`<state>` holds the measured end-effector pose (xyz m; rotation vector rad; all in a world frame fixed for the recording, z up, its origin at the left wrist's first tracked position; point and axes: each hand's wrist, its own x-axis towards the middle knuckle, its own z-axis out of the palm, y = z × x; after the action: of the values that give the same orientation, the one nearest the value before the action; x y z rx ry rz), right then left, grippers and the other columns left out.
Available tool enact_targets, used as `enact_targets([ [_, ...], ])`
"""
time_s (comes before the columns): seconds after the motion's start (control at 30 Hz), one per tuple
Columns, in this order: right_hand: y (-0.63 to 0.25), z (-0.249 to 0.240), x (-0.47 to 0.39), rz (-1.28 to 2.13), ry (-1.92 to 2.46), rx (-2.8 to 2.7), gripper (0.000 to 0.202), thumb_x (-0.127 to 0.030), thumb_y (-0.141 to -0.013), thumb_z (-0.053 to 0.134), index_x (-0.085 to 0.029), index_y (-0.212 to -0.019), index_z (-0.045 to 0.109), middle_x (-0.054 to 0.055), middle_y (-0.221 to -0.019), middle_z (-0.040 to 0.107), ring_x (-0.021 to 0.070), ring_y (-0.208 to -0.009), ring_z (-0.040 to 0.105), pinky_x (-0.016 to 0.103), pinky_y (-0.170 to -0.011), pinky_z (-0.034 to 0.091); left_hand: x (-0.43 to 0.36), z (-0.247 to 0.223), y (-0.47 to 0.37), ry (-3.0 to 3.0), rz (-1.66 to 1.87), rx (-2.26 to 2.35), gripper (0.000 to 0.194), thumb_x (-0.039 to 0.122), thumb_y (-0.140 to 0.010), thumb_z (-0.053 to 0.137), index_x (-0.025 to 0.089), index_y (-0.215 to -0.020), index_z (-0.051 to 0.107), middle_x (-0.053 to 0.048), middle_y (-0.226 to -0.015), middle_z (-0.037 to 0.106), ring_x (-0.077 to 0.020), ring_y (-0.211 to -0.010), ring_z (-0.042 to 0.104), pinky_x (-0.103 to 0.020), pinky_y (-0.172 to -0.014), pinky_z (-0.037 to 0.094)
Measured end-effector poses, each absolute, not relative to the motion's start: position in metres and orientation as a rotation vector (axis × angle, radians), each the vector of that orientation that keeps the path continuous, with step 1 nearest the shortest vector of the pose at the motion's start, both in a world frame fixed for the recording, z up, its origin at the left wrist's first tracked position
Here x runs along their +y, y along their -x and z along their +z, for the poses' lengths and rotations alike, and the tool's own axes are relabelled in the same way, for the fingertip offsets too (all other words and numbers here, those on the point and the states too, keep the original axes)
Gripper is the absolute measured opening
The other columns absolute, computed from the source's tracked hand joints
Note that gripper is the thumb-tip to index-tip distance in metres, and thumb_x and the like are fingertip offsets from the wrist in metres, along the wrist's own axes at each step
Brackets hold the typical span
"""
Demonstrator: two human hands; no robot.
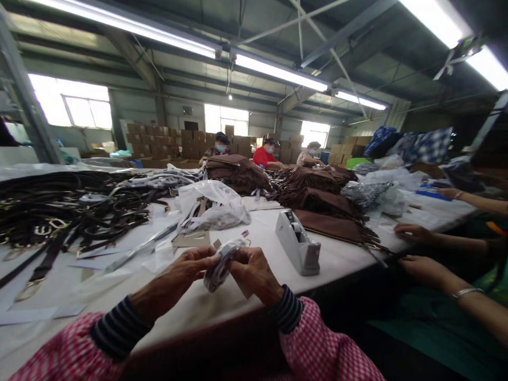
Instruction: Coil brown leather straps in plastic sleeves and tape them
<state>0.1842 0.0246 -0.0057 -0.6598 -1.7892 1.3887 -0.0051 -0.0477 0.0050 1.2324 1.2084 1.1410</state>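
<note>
Between both hands, above the near side of the white table [273,225], sits a pale, wrapped roll [215,274] with darker streaks. It looks light, and its coiled layers probably give a little under a squeeze without being fragile. The wrapping has a sheen like thin plastic, so it may slide against itself, and a loose coil could spring open if let go. Pinching across the layers, at about ten and two o'clock on the roll, seems the safest hold; gripping only the outer layer would likely let the inside slip.

The left hand [180,270] comes in from eight o'clock, its thumb and fingertips pinching the roll's upper left edge. The right hand [256,272] comes in from four o'clock, fingers bent and pressed against the roll's right side; some of its fingertips are hidden, so their exact grip cannot be told. The roll's lower end pokes out below the fingers toward seven o'clock, seemingly off the table.

From the roll, a tape dispenser [304,254] stands between two and three o'clock, a clear plastic bag [234,209] lies at twelve, and dark straps [91,217] spread near ten.
</note>
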Motion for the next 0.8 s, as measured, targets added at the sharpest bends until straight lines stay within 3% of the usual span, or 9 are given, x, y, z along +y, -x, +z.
enact_targets([
  [0.13, -0.188, -0.013, 0.028, 1.521, 0.649, -1.759, 0.028, -0.040, -0.083, 0.070, -0.014, -0.073, 0.067, 0.000, -0.063, 0.062, 0.0106, -0.053, 0.052, 0.022, -0.050, 0.040, -0.048, 0.006, 0.005, -1.290, 1.191, 1.191, 0.033, 0.050, -0.092, 0.071, 0.017, -0.087, 0.072, -0.003, -0.083, 0.069, -0.0189, -0.079, 0.057, -0.030, -0.074, 0.040],
  [0.23, -0.200, -0.031, 0.031, 1.546, 0.641, -1.680, 0.034, -0.047, -0.091, 0.062, -0.014, -0.098, 0.069, 0.001, -0.069, 0.067, 0.0119, -0.049, 0.055, 0.021, -0.043, 0.039, -0.047, 0.010, 0.007, -1.303, 1.223, 1.185, 0.035, 0.049, -0.091, 0.072, 0.014, -0.087, 0.075, -0.005, -0.082, 0.070, -0.0185, -0.074, 0.056, -0.030, -0.069, 0.039],
  [0.33, -0.212, -0.049, 0.031, 1.176, 0.598, -1.797, 0.035, -0.030, -0.092, 0.062, -0.020, -0.125, 0.062, 0.003, -0.088, 0.069, 0.0131, -0.058, 0.060, 0.023, -0.049, 0.046, -0.044, 0.015, 0.005, -1.257, 1.202, 1.165, 0.037, 0.049, -0.086, 0.076, 0.012, -0.090, 0.077, -0.007, -0.083, 0.072, -0.0179, -0.073, 0.056, -0.030, -0.069, 0.040],
  [0.4, -0.218, -0.054, 0.027, 0.725, 0.489, -1.990, 0.042, -0.018, -0.092, 0.061, -0.022, -0.134, 0.059, 0.007, -0.103, 0.069, 0.0166, -0.074, 0.065, 0.029, -0.065, 0.055, -0.040, 0.018, 0.003, -1.239, 1.178, 1.154, 0.037, 0.049, -0.084, 0.077, 0.012, -0.088, 0.077, -0.007, -0.082, 0.072, -0.0176, -0.072, 0.056, -0.030, -0.070, 0.040],
  [0.47, -0.221, -0.053, 0.021, 0.344, 0.329, -2.122, 0.036, -0.010, -0.096, 0.055, -0.020, -0.130, 0.061, 0.011, -0.108, 0.069, 0.0205, -0.089, 0.065, 0.035, -0.079, 0.056, -0.036, 0.022, 0.001, -1.264, 1.155, 1.178, 0.038, 0.051, -0.082, 0.076, 0.013, -0.084, 0.075, -0.005, -0.078, 0.069, -0.0171, -0.071, 0.054, -0.030, -0.070, 0.039],
  [0.53, -0.222, -0.049, 0.016, 0.141, 0.226, -2.160, 0.026, -0.006, -0.099, 0.050, -0.018, -0.117, 0.065, 0.011, -0.102, 0.069, 0.0216, -0.092, 0.064, 0.035, -0.080, 0.054, -0.031, 0.024, -0.001, -1.361, 1.118, 1.252, 0.038, 0.051, -0.082, 0.075, 0.014, -0.080, 0.072, -0.002, -0.073, 0.064, -0.0166, -0.068, 0.052, -0.030, -0.067, 0.037],
  [0.63, -0.222, -0.046, 0.014, 0.038, 0.254, -2.136, 0.022, -0.005, -0.100, 0.049, -0.018, -0.100, 0.067, 0.010, -0.095, 0.068, 0.0205, -0.086, 0.062, 0.033, -0.077, 0.052, -0.027, 0.023, -0.006, -1.744, 1.028, 1.377, 0.031, 0.047, -0.086, 0.069, 0.017, -0.078, 0.069, -0.001, -0.078, 0.060, -0.0181, -0.073, 0.052, -0.032, -0.068, 0.038],
  [0.8, -0.223, -0.061, 0.026, 0.063, 0.365, -2.170, 0.017, -0.009, -0.100, 0.056, -0.018, -0.090, 0.066, 0.011, -0.110, 0.069, 0.0223, -0.098, 0.065, 0.032, -0.083, 0.053, -0.028, -0.008, -0.018, -2.291, 0.966, 1.556, 0.021, 0.035, -0.095, 0.060, 0.020, -0.083, 0.064, -0.004, -0.091, 0.063, -0.0238, -0.091, 0.052, -0.037, -0.083, 0.042],
])
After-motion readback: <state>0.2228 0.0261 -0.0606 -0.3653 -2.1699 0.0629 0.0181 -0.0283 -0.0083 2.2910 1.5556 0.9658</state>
